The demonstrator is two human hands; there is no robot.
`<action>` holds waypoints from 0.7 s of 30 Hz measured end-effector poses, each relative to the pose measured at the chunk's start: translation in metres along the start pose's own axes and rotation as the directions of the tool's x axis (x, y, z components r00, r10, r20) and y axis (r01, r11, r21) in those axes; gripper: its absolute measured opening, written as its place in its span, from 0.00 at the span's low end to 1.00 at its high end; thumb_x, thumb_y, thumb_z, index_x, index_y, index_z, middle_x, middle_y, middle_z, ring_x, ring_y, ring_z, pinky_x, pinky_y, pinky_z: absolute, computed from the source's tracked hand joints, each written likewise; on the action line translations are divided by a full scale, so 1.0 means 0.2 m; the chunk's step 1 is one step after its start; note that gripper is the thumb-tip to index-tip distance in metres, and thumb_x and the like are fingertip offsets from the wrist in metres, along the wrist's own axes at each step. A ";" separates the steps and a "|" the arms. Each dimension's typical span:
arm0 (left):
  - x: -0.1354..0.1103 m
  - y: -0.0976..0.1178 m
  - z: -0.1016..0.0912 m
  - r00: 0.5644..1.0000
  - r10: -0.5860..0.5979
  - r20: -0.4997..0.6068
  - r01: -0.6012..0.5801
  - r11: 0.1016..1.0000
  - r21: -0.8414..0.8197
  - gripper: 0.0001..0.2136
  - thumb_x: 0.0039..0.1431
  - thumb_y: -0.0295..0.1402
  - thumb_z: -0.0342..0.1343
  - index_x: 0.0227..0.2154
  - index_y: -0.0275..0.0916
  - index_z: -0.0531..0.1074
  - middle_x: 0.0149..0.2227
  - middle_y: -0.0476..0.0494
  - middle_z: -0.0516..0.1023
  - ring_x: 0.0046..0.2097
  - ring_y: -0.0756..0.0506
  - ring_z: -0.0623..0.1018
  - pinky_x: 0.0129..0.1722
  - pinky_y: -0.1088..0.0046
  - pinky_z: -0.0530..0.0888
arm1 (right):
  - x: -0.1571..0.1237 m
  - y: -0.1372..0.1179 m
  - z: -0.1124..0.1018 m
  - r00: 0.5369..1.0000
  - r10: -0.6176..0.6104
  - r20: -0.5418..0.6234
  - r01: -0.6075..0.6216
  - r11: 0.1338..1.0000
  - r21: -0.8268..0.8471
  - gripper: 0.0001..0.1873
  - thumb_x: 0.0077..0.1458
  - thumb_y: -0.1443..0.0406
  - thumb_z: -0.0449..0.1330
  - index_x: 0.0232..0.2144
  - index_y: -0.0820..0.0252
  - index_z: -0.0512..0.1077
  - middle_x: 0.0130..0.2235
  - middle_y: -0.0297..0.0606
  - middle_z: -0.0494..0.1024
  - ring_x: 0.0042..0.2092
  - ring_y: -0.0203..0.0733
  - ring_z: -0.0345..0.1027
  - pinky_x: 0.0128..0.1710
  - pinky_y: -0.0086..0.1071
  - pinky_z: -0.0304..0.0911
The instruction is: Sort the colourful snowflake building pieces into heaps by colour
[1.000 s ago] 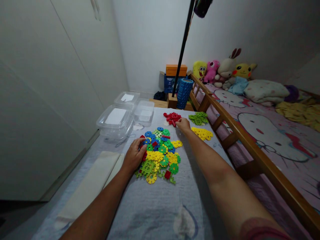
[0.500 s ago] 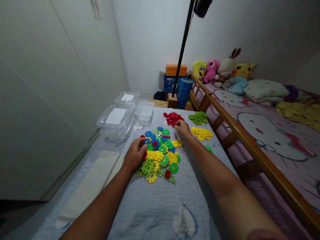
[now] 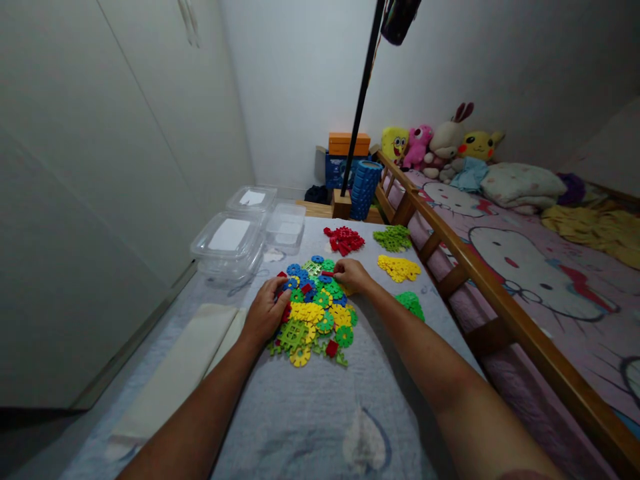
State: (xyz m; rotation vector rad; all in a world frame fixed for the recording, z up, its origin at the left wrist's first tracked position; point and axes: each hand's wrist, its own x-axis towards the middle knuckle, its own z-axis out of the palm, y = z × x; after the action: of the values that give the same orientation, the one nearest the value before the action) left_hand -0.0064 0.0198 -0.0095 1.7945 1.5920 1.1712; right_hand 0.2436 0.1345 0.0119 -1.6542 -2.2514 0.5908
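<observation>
A mixed pile of plastic interlocking building pieces (image 3: 308, 312), notched discs and lattice squares in yellow, green, blue and red, lies on the cloth-covered table (image 3: 300, 413). At the pile's left edge rests my left hand (image 3: 265, 310), thumb and fingers apart, touching pieces without lifting any. My right hand (image 3: 354, 276) is at the pile's upper right, its fingertips pinched at the end of a thin red building piece (image 3: 327, 273). Sorted heaps lie beyond and to the right: red pieces (image 3: 345, 240), light green pieces (image 3: 393, 238), yellow pieces (image 3: 399, 268) and green discs (image 3: 411, 305), the last partly behind my right forearm.
Clear plastic boxes (image 3: 227, 247) stand at the back left, with white paper on two lids. A folded cream cloth (image 3: 175, 367) lies along the left side. A wooden bed rail (image 3: 450, 250) borders the right. A black pole (image 3: 361, 107) rises behind the table.
My right hand has moved from the red heap back toward me to the thin red piece at the pile. My left hand stays at the pile's left edge. The view has shifted slightly.
</observation>
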 end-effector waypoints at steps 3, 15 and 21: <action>0.00 0.00 0.00 1.000 0.006 -0.002 -0.006 1.000 0.008 0.19 0.63 0.45 0.49 0.50 0.41 0.71 0.52 0.40 0.75 0.55 0.40 0.74 0.59 0.58 0.69 | 0.02 0.04 -0.01 0.999 0.036 -0.010 -0.035 0.992 0.122 0.02 0.47 0.69 0.64 0.28 0.62 0.77 0.27 0.32 0.76 0.30 0.35 0.66 0.28 0.26 0.51; 0.00 -0.01 0.00 1.000 0.006 -0.011 -0.007 1.000 -0.015 0.19 0.63 0.45 0.49 0.50 0.41 0.71 0.53 0.39 0.73 0.57 0.39 0.73 0.60 0.57 0.69 | 0.07 0.10 -0.09 0.965 0.250 -0.080 -0.169 0.824 0.541 0.02 0.46 0.68 0.59 0.26 0.61 0.71 0.22 0.27 0.69 0.22 0.33 0.61 0.23 0.25 0.55; -0.01 -0.03 0.01 0.997 -0.030 -0.071 0.029 0.999 -0.013 0.19 0.62 0.46 0.50 0.51 0.42 0.71 0.62 0.37 0.62 0.65 0.38 0.65 0.63 0.54 0.67 | 0.17 0.16 -0.08 0.917 0.334 -0.218 -0.216 0.875 0.433 0.07 0.46 0.66 0.57 0.29 0.62 0.74 0.20 0.29 0.70 0.22 0.34 0.63 0.25 0.27 0.59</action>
State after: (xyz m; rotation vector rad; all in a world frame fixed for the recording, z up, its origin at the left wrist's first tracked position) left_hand -0.0082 0.0200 -0.0168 1.7340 1.6427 1.2407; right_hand 0.2668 0.1782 0.0109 -1.7242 -1.5701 0.7638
